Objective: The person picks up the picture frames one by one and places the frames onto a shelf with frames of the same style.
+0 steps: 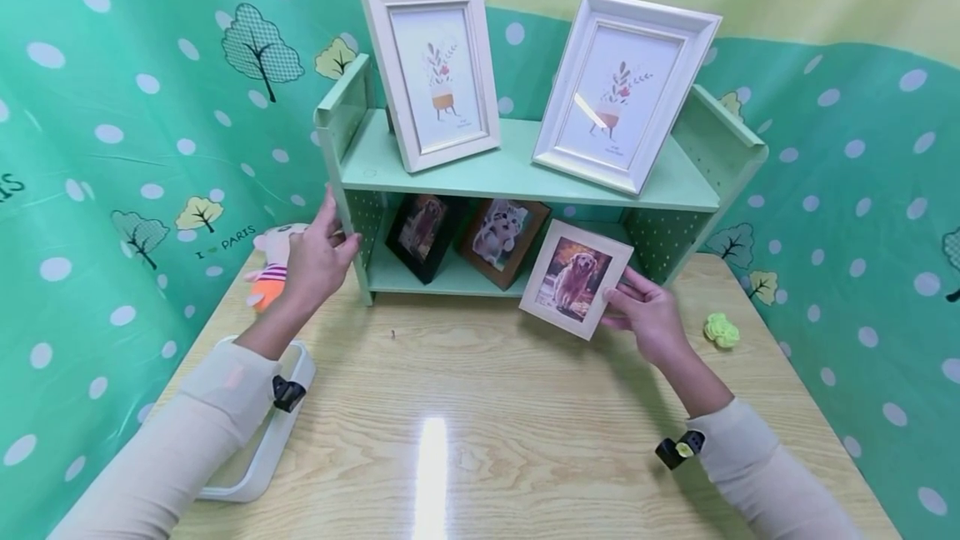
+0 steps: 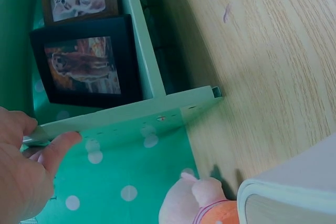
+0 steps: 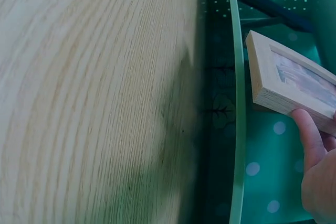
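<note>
My right hand (image 1: pixel 656 319) pinches the right edge of a light wooden photo frame (image 1: pixel 547 302) with a golden dog's picture, tilted at the front of the lower level of a green two-level shelf (image 1: pixel 510 158). In the right wrist view my thumb presses the frame's side (image 3: pixel 286 103). My left hand (image 1: pixel 318 252) grips the shelf's left side panel (image 2: pixel 113 115), thumb and fingers on either side of its edge. Leaning on the lower level are a black frame (image 1: pixel 420 261) with a dog picture and a brown frame (image 1: pixel 513 265) with a kitten picture.
On the top level stand two white frames, one left (image 1: pixel 390 48) and one right (image 1: pixel 558 98). A plush toy (image 1: pixel 270 277) and a white-rimmed tray (image 1: pixel 288 419) are at left on the wooden table (image 1: pixel 510 423). A yellow-green flower (image 1: pixel 722 330) lies at right.
</note>
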`<state>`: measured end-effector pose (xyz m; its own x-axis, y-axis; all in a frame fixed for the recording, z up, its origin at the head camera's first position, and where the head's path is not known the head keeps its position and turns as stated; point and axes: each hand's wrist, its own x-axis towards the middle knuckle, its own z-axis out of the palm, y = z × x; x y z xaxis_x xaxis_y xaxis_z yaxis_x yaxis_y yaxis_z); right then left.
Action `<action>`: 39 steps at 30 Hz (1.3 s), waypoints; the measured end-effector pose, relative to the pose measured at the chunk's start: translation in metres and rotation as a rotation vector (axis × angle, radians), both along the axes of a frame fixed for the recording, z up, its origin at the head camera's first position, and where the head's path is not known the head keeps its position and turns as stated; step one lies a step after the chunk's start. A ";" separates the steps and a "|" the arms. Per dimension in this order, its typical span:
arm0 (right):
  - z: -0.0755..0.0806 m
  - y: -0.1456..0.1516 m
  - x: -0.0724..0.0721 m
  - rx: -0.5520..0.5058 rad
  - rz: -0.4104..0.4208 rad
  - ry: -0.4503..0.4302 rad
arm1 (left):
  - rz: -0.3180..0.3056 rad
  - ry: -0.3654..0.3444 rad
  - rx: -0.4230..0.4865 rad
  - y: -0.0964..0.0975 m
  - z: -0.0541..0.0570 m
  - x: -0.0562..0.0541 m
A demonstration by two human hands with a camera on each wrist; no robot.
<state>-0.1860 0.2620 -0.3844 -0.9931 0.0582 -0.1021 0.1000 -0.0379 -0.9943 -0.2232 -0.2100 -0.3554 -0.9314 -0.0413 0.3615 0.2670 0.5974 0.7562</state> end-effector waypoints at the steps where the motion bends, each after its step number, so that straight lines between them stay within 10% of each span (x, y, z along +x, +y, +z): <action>1: 0.000 0.001 -0.001 -0.003 -0.002 -0.001 | 0.002 0.002 -0.003 0.000 0.000 0.000; 39: -0.003 0.000 -0.036 -0.023 -0.125 0.009 | -0.006 0.009 0.007 0.002 0.002 0.001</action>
<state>-0.2219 0.2616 -0.3879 -0.9792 0.1789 -0.0961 0.0843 -0.0722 -0.9938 -0.2219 -0.2085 -0.3533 -0.9283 -0.0382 0.3699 0.2777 0.5904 0.7579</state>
